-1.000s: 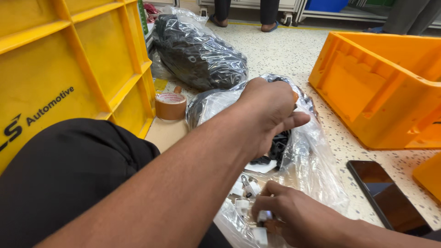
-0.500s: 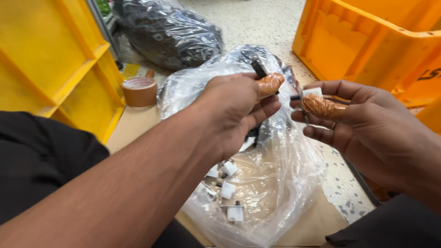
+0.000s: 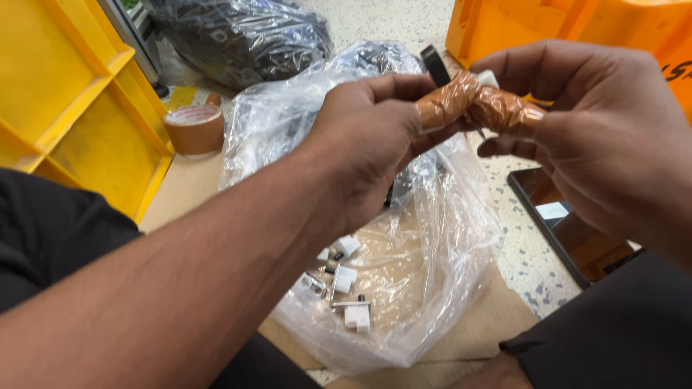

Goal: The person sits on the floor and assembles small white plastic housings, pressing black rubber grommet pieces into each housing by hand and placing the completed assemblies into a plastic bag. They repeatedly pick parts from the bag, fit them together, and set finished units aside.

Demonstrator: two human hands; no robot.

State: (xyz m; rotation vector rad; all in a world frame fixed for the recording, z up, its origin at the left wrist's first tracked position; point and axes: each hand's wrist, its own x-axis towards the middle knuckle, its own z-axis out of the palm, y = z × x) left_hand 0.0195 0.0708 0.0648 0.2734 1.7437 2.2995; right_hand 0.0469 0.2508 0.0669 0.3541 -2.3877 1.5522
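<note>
Left hand (image 3: 367,137): closed, its taped fingertip (image 3: 448,102) pinching a small black part (image 3: 435,65)
Right hand (image 3: 598,137): closed, taped fingertip (image 3: 504,112) meeting the left one at the same part
Black part: held up between both hands, above the clear plastic bag (image 3: 404,288)
Bag: lies open on cardboard on the floor, white connectors (image 3: 351,313) inside
Nearby: brown tape roll (image 3: 193,128) left, yellow crate (image 3: 65,108) beside it, orange crate (image 3: 577,29) right, dark phone (image 3: 569,230) on the floor, black-filled bag (image 3: 238,36) behind

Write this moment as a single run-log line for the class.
left hand: pinching small black part | right hand: meeting it, taped fingertips | below: clear plastic bag with white clips | nearby: tape roll, phone
</note>
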